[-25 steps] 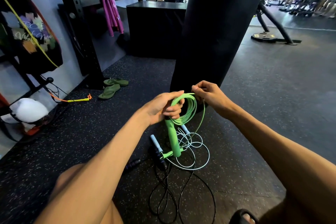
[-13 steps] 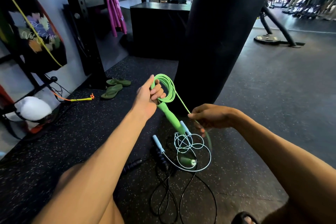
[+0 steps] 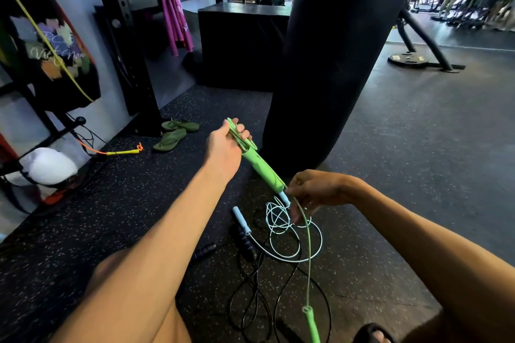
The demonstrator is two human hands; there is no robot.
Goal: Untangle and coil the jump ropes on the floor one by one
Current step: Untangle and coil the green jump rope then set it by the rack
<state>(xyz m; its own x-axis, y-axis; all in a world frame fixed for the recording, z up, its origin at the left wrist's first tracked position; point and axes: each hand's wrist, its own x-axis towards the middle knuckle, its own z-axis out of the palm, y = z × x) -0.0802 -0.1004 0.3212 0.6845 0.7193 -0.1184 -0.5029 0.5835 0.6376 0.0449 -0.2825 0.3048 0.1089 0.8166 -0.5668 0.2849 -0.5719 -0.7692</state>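
Second green plastic handle point(image 3: 312, 323) now up off the floor point(image 3: 390, 175) & dangling, R hand point(image 3: 315, 192) pinching thin green jump-rope cord point(image 3: 308, 273), L hand point(image 3: 227, 145) gripping coiled loops point(image 3: 237, 133) w/ other handle point(image 3: 262, 170).

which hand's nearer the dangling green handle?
Right. The right hand pinches the green cord directly above the dangling green handle; the left hand is higher and leftward, holding the coils.

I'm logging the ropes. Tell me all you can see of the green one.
The green jump rope is bright and plastic-looking, with a thin cord and two thick handles. The left hand grips a few gathered loops and the top of one handle, which slants down-right. The right hand pinches the cord beside that handle's lower end. The cord then drops to the second handle, blurred at the bottom edge.
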